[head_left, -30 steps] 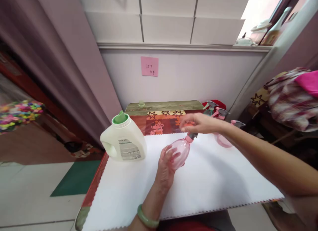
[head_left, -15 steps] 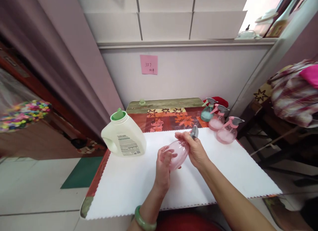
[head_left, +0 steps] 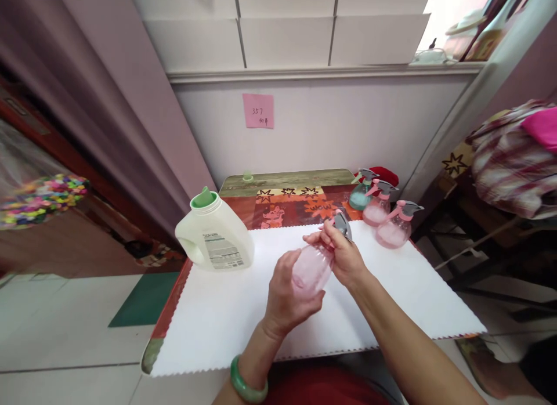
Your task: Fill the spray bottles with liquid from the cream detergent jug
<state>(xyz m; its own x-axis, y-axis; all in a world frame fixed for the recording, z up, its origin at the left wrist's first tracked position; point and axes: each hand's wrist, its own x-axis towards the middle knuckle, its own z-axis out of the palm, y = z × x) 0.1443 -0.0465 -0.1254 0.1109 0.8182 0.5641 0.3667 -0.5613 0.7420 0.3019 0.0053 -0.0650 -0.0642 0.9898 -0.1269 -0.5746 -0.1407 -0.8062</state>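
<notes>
A pink see-through spray bottle (head_left: 311, 270) is held tilted above the white mat, its grey and pink spray head up and to the right. My left hand (head_left: 285, 295), below a green bangle, wraps round the lower body of the bottle. At the bottle's neck, my right hand (head_left: 342, 251) has its fingers closed just under the spray head, hiding the collar. To the left stands a large white jug (head_left: 215, 237) with an open green-rimmed mouth and a printed label.
Several spray bottles stand at the table's back right, among them a teal one (head_left: 360, 197) and a pink one (head_left: 394, 230). A green cap (head_left: 248, 177) sits at the back edge. The white mat (head_left: 209, 329) covers the table's front.
The spray bottle has turned in my hands, and more of its spray head shows. My left hand has shifted its grip, with its fingers now spread round the bottle's base.
</notes>
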